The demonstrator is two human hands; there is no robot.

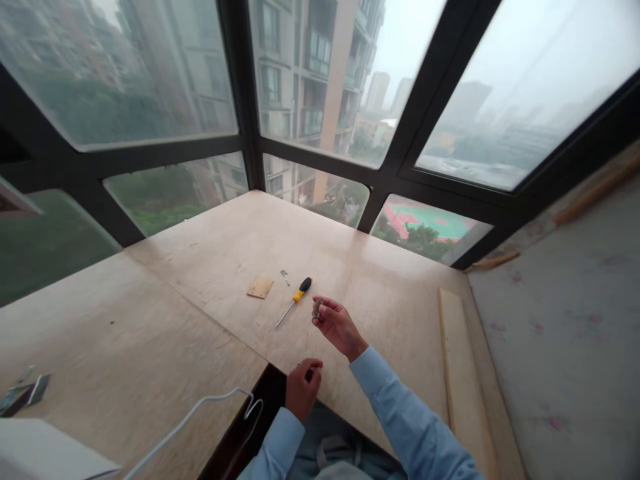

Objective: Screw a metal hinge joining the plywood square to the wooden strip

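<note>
My right hand [336,325] is raised above the wooden worktop [210,253], its fingers pinched on a small grey metal part [317,308]. My left hand [303,387] rests closed near the worktop's front edge, and whatever it grips is too small to make out. Just left of my right hand lies a screwdriver [295,301] with a yellow and black handle. Beyond it are a small square wooden plate [260,287] and a few tiny screws [285,274].
A white cable [200,407] runs over the near left panel beside a white box [45,453]. Small dark items [25,393] lie at the far left. A wooden strip [457,373] lies along the right. Large windows with black frames [245,100] stand behind.
</note>
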